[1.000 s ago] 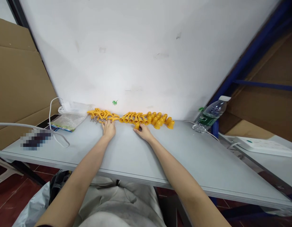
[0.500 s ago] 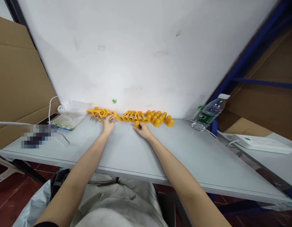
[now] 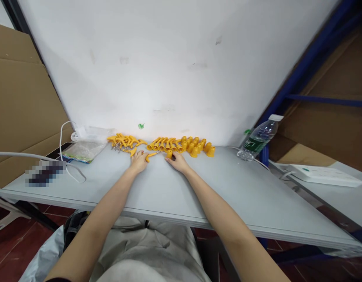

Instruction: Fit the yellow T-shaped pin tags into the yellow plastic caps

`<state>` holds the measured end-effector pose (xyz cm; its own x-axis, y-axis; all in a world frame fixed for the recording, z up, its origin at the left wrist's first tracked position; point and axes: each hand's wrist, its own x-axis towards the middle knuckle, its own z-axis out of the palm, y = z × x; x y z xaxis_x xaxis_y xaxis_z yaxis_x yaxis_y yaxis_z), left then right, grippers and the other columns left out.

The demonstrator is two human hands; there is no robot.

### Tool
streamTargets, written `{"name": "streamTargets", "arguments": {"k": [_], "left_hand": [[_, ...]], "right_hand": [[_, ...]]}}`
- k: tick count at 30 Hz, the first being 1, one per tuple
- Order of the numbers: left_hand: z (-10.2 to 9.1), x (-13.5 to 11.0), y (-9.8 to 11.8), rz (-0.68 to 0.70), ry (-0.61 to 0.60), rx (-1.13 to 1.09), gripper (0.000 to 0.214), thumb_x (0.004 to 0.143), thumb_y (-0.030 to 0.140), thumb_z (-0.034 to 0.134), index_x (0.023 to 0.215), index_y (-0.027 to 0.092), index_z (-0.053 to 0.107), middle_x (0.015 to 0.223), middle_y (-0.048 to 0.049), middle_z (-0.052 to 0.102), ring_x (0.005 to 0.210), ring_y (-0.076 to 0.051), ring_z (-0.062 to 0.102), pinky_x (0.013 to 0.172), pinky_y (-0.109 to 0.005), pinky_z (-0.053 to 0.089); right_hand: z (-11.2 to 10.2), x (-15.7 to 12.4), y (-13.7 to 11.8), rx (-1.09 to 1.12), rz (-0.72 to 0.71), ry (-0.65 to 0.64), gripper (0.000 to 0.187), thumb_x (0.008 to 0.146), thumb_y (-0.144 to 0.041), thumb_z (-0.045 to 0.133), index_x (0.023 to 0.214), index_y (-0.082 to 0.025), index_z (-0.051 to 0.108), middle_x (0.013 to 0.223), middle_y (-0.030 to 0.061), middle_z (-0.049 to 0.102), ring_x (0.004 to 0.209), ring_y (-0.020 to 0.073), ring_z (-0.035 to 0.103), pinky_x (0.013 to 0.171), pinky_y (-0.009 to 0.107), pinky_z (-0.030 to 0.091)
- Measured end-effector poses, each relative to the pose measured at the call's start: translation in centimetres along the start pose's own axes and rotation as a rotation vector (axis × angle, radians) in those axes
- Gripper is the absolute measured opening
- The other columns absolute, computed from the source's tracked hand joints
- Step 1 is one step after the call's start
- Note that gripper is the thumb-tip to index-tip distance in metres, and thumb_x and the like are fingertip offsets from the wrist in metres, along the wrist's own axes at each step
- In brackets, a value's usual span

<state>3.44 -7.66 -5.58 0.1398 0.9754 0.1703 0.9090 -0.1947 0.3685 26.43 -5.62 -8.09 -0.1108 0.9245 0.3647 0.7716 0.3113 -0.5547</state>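
My left hand (image 3: 138, 163) is low over the table, its fingers closed around a yellow T-shaped handle piece (image 3: 151, 156). A thin metal part on that piece points right, toward my other hand. Just left of my fingers lies another yellow handle piece (image 3: 133, 152). My right hand (image 3: 179, 162) grips a small yellow cup-shaped piece (image 3: 169, 154) between thumb and fingers. Behind my hands, a row of yellow funnel-ended pieces (image 3: 162, 145) leans along the wall. A heap of yellow handle pieces (image 3: 122, 139) with silvery metal parts is at left.
Several yellow cups (image 3: 195, 150) stand right of the row. A water bottle (image 3: 258, 140) leans near the blue frame, and a white power strip (image 3: 324, 175) lies farther right. A plastic bag (image 3: 83, 150) and a white cable (image 3: 76, 172) are on the left.
My left hand has moved down and slightly right from the heap, bringing a yellow T-shaped handle piece close to the cup. My right hand keeps its hold on the cup.
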Motion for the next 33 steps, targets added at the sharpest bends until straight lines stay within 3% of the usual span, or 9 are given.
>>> {"name": "streamTargets", "arguments": {"k": [5, 17, 21, 29, 33], "left_hand": [[-0.7, -0.3, 0.1, 0.006, -0.055, 0.082, 0.047, 0.089, 0.017, 0.04, 0.132, 0.026, 0.055, 0.14, -0.0099, 0.051, 0.136, -0.026, 0.04, 0.112, -0.048, 0.028], [-0.7, -0.6, 1.2, 0.016, 0.036, 0.089, 0.034, 0.089, 0.022, 0.042, 0.117, 0.018, 0.062, 0.152, -0.0151, 0.041, 0.14, -0.031, 0.035, 0.113, -0.053, 0.025], [-0.5, -0.9, 1.6, 0.036, 0.038, 0.058, 0.034, 0.091, 0.033, 0.045, 0.117, 0.018, 0.061, 0.138, -0.0151, 0.055, 0.132, -0.032, 0.043, 0.108, -0.052, 0.032], [-1.1, -0.9, 1.3, -0.048, 0.013, 0.163, 0.036, 0.088, 0.011, 0.039, 0.113, 0.014, 0.064, 0.128, -0.0174, 0.057, 0.12, -0.032, 0.05, 0.101, -0.046, 0.04], [-1.3, -0.7, 0.9, -0.052, -0.005, 0.13, 0.035, 0.084, 0.006, 0.044, 0.112, 0.016, 0.062, 0.126, -0.016, 0.056, 0.117, -0.03, 0.052, 0.097, -0.042, 0.043]], "right_hand": [[0.0, 0.0, 0.1, 0.012, -0.013, 0.004, 0.022, 0.08, -0.041, 0.059, 0.078, -0.02, 0.054, 0.081, 0.0038, 0.058, 0.074, 0.0183, 0.051, 0.068, 0.03, 0.041], [0.0, -0.1, 0.1, 0.021, 0.022, 0.017, 0.023, 0.08, -0.041, 0.061, 0.081, -0.019, 0.056, 0.085, 0.005, 0.062, 0.077, 0.0189, 0.055, 0.071, 0.031, 0.044], [0.1, 0.0, 0.2, 0.015, 0.039, 0.026, 0.023, 0.08, -0.041, 0.063, 0.082, -0.019, 0.058, 0.088, 0.0053, 0.063, 0.079, 0.0192, 0.056, 0.072, 0.03, 0.044], [0.3, 1.7, -0.8, 0.003, 0.197, -0.033, 0.018, 0.074, -0.033, 0.068, 0.077, -0.021, 0.055, 0.082, 0.0073, 0.062, 0.078, 0.0227, 0.058, 0.069, 0.032, 0.045], [1.0, 1.7, -1.4, 0.018, 0.239, 0.036, 0.017, 0.073, -0.027, 0.069, 0.081, -0.021, 0.056, 0.086, 0.0087, 0.063, 0.084, 0.0257, 0.059, 0.074, 0.036, 0.047]]}}
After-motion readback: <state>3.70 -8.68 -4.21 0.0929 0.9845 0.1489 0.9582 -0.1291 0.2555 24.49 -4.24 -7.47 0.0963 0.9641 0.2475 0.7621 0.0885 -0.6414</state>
